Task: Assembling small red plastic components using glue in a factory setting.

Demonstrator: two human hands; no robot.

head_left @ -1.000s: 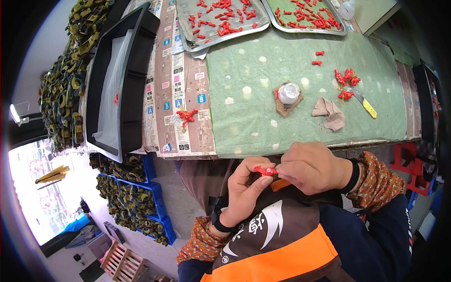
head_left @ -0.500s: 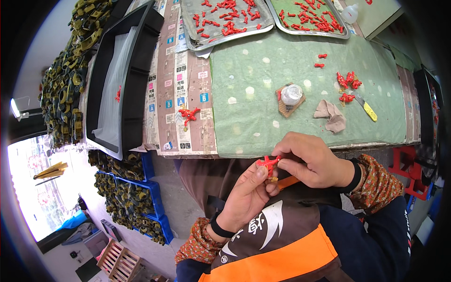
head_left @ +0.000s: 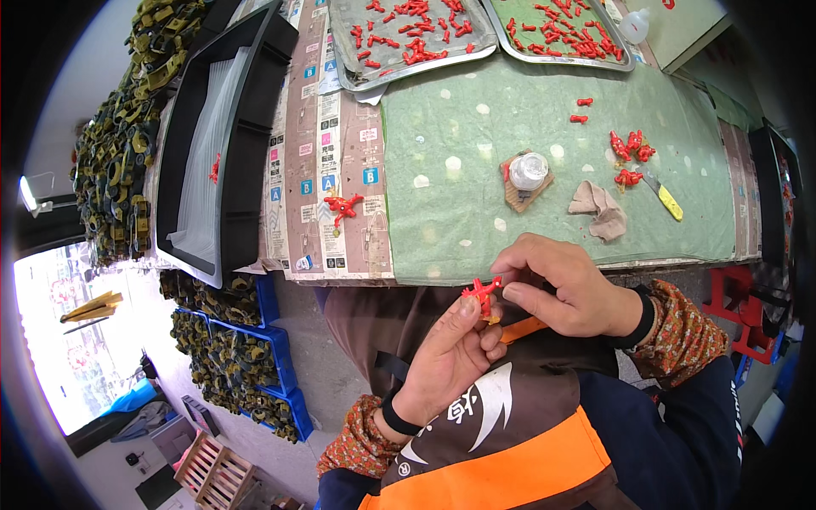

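My left hand (head_left: 448, 357) pinches a small red toy figure (head_left: 483, 291) between thumb and fingers, just off the table's near edge and above my lap. A yellowish bit shows at the figure's lower end. My right hand (head_left: 561, 293) is curled, with thumb and forefinger at the figure's right-hand limb; the fingertips partly hide the contact. On the green cloth (head_left: 450, 212) beyond stand a clear lidded jar (head_left: 529, 172) on a small brown pad, a crumpled beige rag (head_left: 599, 211) and a yellow-handled knife (head_left: 670, 202). Several red figures (head_left: 631, 146) lie by the blade.
Two metal trays (head_left: 416, 72) (head_left: 586, 61) of loose red parts sit at the far side. A black bin (head_left: 246, 157) lined with clear plastic stands on the left, near another red figure (head_left: 343, 206). Blue crates (head_left: 285, 357) of green-yellow toy parts are at lower left.
The red figure has turned slightly in my left fingers, its limb now pointing up toward my right fingertips. My right fingers have shifted a little. Everything on the table stays put.
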